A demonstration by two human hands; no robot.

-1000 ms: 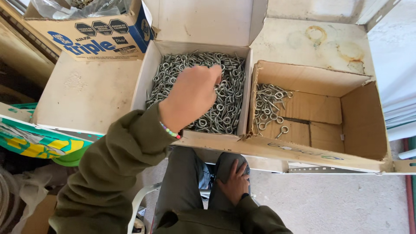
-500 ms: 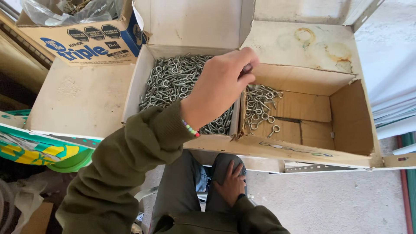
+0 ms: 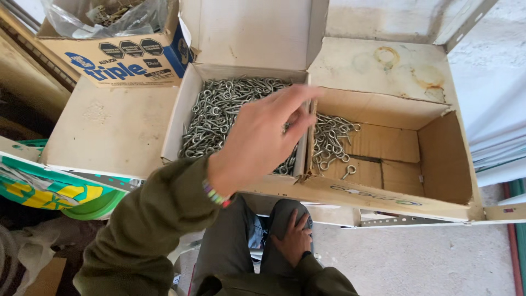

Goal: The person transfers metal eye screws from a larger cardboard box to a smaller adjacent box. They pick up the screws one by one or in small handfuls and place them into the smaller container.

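In the head view, a heap of small metal eye hooks is seen filling the left white carton, and a smaller scatter of the same hooks is seen in the near left corner of the brown carton just beside it. The left hand is held above the wall between the two cartons, with its fingers stretched out and loosely spread; it cannot be told whether a hook is pinched under them. A coloured bead bracelet is worn on that wrist, below an olive sleeve. The right hand is laid flat and open on the knee, lower in the frame. A printed cardboard box lined with a clear plastic bag is placed at the upper left.
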